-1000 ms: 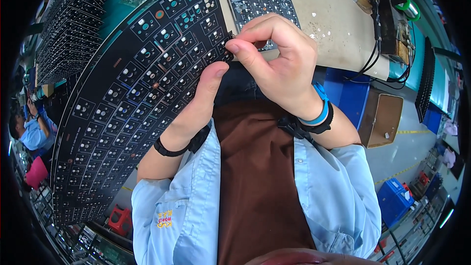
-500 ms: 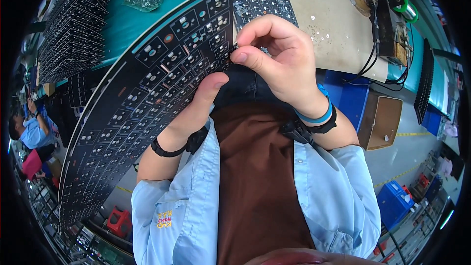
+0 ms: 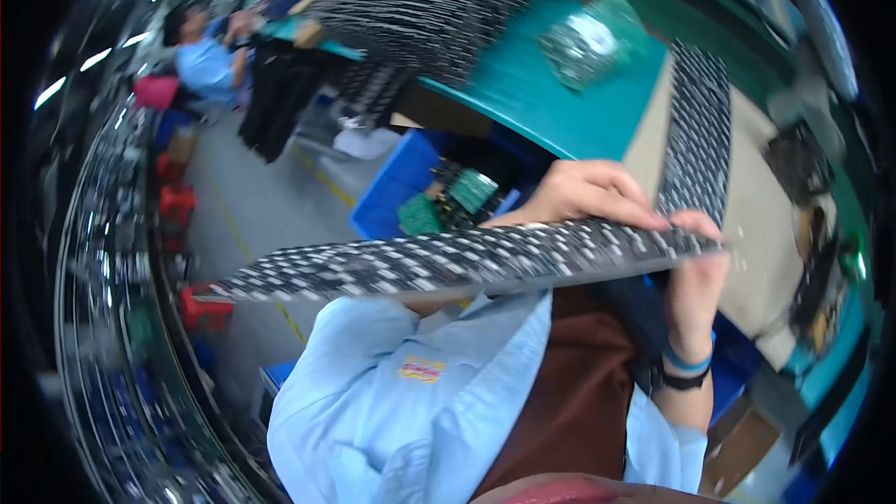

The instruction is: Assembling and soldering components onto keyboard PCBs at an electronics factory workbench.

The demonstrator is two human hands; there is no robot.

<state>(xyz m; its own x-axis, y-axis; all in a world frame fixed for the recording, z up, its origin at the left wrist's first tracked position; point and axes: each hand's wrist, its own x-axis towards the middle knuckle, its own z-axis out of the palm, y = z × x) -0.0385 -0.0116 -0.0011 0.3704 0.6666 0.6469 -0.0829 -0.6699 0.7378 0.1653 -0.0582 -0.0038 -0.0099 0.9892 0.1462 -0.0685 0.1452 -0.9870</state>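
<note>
A long black circuit board panel (image 3: 448,259), dotted with rows of pale components, stretches leftward in front of my chest and appears almost edge-on. My left hand (image 3: 590,194) holds its far edge near the right end, fingers bent over the board. At that right end my right hand (image 3: 695,285) grips the corner, with a finger over the top and the rest below. Part of each hand is hidden by the panel, and motion blurs the picture. Beyond my hands, a second component-covered panel (image 3: 695,131) lies on the bench.
A clear bag of small parts (image 3: 586,42) lies on the green mat (image 3: 532,107), beside a tall stack of dark panels (image 3: 429,9). Below the bench edge is a blue bin (image 3: 383,189) holding green boards. A co-worker (image 3: 207,61) is at the far left, near red stools (image 3: 175,203).
The view has swung left. The panel has tipped from steeply raised to nearly edge-on. My left hand now shows over its far edge, and my right hand has gone from a pinch to gripping its corner.
</note>
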